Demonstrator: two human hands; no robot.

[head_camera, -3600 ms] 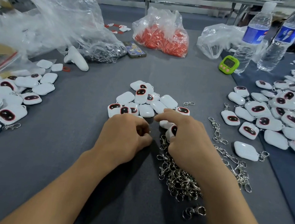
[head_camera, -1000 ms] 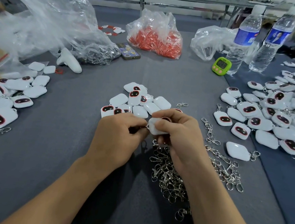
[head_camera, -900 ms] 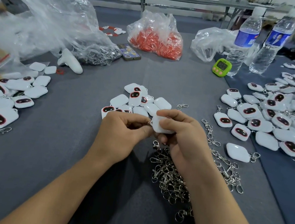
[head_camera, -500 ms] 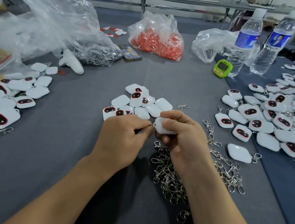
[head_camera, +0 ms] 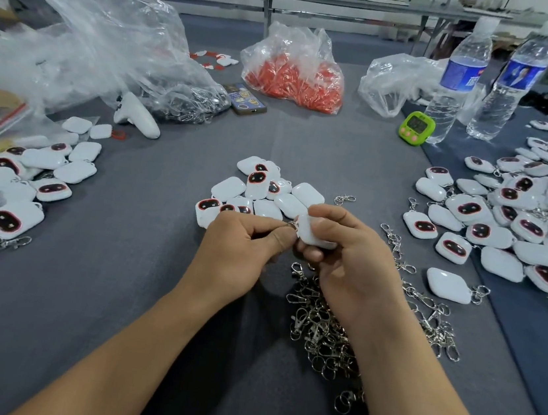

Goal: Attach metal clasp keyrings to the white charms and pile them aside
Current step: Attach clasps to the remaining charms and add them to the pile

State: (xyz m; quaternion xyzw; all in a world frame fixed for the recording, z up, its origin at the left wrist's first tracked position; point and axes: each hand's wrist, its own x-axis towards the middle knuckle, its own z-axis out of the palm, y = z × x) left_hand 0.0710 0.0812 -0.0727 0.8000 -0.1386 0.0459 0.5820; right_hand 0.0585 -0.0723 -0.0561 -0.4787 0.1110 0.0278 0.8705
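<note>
Progress: well into the batch, not near the end. The right pile (head_camera: 522,224) is big, and I see rings on many of its charms, so prob. finished stock. The left pile (head_camera: 10,182) shows clasps on a few too; can't tell for the rest. One done piece (head_camera: 447,285) lies alone near the right pile, ring on its right corner. Still to do: the middle pile (head_camera: 267,192) just beyond my hands, a dozen or so w/ no rings that I can see, and the keyring heap (head_camera: 323,327) on the table (head_camera: 117,291) under my R wrist, still plenty. A spare clasp (head_camera: 344,199) sits just right of the middle pile.

Current piece: the charm (head_camera: 314,234) is up off the table, between both hands, in front of the middle pile. My R hand (head_camera: 348,261) grips it, thumb across the top, fingers curled beneath. My L hand (head_camera: 243,248) is curled, thumb + forefinger pinching a keyring (head_camera: 293,225) right at the charm's left corner. Only a glint of metal shows, so I can't tell if the ring is threaded through yet; I'd judge it's mid-fitting.

Orientation: white back faces up at me, dark face not in view. Long axis runs approx. left-right, dipping a bit to the right, w/ the loop corner pointing left at my L fingertips.
</note>
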